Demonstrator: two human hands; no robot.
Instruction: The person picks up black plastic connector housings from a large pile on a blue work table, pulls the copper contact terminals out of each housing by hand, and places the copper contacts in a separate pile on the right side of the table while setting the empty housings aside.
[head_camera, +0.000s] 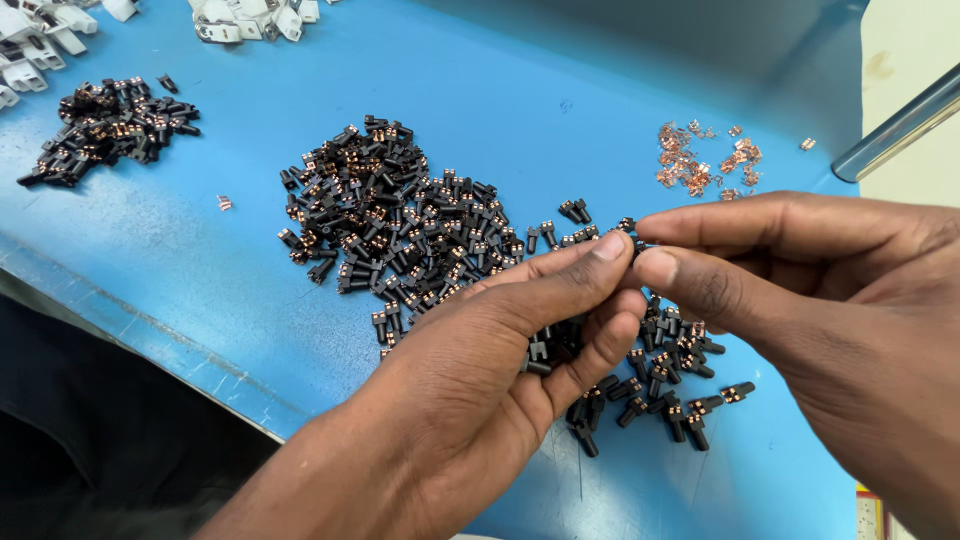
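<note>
- The left hand and the right hand meet at their fingertips just to the right of the big heap of small black plastic parts with copper contacts, which serves as the landmark here.
- Left thumb and forefinger are pressed together on one small black part; the right thumb and forefinger are closed on the same piece from the other side. Little of it shows between the fingertips.
- The left hand's curled lower fingers also cup several more black parts against the palm.
- Judged step: a single piece is being worked or fitted between both pinches, with a handful held in reserve.
- A smaller scatter of black parts lies to the right of and nearer than the heap, under the hands.
- Loose copper clips lie well right of the heap, toward the far edge; another dark pile lies well to its left.
- White plastic housings sit beyond the heap.
- Next move likely calls for steady, fine finger pressure so the tiny piece does not slip onto the blue table.
</note>
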